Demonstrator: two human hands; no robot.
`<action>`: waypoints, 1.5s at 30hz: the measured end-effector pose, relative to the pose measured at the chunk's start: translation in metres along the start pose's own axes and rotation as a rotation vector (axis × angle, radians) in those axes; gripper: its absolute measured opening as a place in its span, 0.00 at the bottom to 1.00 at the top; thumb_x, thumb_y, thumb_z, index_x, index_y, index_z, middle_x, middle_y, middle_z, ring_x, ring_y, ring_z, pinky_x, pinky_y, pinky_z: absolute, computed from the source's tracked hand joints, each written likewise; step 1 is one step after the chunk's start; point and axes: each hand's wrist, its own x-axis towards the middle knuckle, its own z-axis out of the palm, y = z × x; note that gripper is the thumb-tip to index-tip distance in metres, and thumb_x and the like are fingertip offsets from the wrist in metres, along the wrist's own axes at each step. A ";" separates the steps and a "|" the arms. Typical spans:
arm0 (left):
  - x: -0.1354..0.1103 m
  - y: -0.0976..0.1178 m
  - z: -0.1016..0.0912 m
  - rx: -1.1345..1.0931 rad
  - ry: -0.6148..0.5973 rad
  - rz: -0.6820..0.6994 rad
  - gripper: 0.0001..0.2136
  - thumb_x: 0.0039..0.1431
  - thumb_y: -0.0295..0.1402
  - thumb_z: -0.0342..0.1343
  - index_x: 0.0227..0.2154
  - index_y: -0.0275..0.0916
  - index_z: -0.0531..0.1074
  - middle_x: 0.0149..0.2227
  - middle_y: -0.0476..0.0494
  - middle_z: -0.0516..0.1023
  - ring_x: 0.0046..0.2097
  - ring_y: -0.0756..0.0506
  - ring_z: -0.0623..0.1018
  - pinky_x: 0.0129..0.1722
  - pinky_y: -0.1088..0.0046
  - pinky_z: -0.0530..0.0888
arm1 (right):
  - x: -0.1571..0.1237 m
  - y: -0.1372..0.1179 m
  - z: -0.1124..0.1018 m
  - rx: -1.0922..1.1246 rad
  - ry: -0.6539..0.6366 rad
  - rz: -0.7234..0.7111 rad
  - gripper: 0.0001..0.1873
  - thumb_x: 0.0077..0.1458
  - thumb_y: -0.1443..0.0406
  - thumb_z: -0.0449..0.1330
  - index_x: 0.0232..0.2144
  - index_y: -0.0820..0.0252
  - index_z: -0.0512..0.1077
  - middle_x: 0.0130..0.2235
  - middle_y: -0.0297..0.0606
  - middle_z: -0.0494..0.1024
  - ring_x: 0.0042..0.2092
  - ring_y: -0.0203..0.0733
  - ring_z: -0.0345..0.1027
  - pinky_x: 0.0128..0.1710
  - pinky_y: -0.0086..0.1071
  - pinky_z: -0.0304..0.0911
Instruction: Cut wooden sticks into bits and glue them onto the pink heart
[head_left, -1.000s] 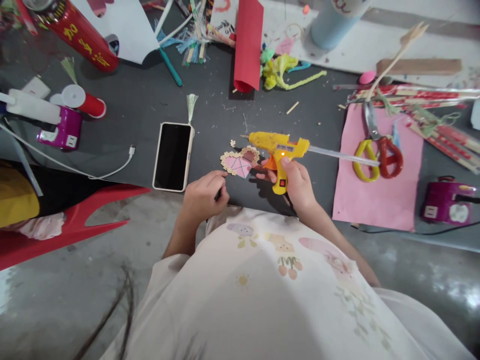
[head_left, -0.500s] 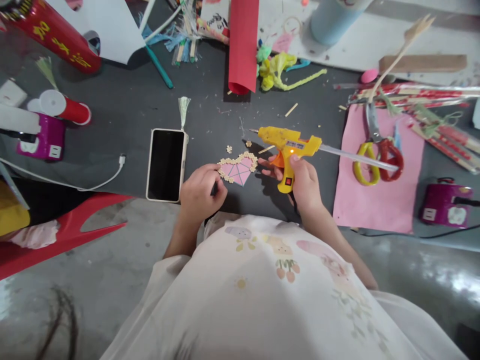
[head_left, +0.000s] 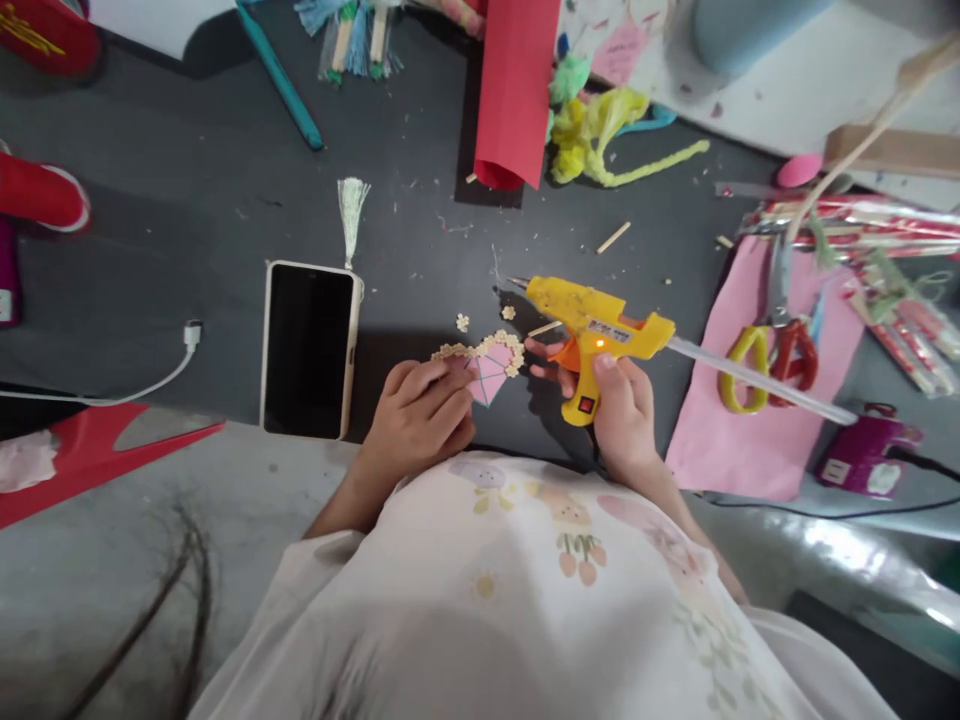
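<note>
My left hand point(head_left: 424, 412) is closed with its fingertips over the left part of a small pink paper heart point(head_left: 493, 376), which lies on the dark table. Blue lines cross the heart, and tiny pale wooden flowers edge its top; the hand covers the rest of that side. My right hand point(head_left: 624, 408) grips a yellow hot glue gun point(head_left: 574, 303) by its handle, fingers near the orange trigger. Its nozzle points left, above the table, and a small orange light glows on it. Two loose wooden flowers point(head_left: 508, 313) lie just above the heart.
Left of my hand lies a phone point(head_left: 309, 350) with a pale tassel point(head_left: 351, 215) above it. Scissors point(head_left: 780, 290) rest on pink paper point(head_left: 757, 450) at right. Rolled red paper point(head_left: 516, 100), yellow pipe cleaners point(head_left: 600, 140) and a teal pen point(head_left: 281, 80) lie farther back.
The view has shifted closer. My left hand has moved right, and its fingers now reach over the heart's left side. The glue gun stays in my right hand, its nozzle still pointing left.
</note>
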 end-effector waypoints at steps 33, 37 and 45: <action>0.009 -0.001 -0.001 -0.023 -0.033 0.021 0.05 0.57 0.25 0.53 0.33 0.41 0.71 0.46 0.50 0.81 0.48 0.47 0.79 0.47 0.63 0.65 | 0.001 0.001 -0.005 0.018 -0.067 0.030 0.21 0.60 0.56 0.50 0.19 0.58 0.68 0.30 0.40 0.76 0.32 0.43 0.72 0.33 0.34 0.66; 0.009 -0.001 0.001 -0.037 -0.016 0.024 0.04 0.57 0.25 0.54 0.33 0.40 0.71 0.45 0.49 0.81 0.48 0.47 0.79 0.48 0.63 0.64 | 0.001 0.003 -0.005 0.030 -0.077 0.035 0.22 0.60 0.55 0.49 0.19 0.58 0.68 0.29 0.38 0.76 0.30 0.41 0.71 0.29 0.32 0.63; 0.010 -0.001 0.001 -0.021 -0.023 0.032 0.03 0.56 0.26 0.55 0.32 0.39 0.71 0.45 0.49 0.81 0.48 0.47 0.79 0.47 0.64 0.65 | 0.001 0.004 -0.005 0.032 -0.081 0.015 0.24 0.62 0.55 0.47 0.19 0.58 0.69 0.27 0.36 0.74 0.27 0.38 0.69 0.31 0.31 0.65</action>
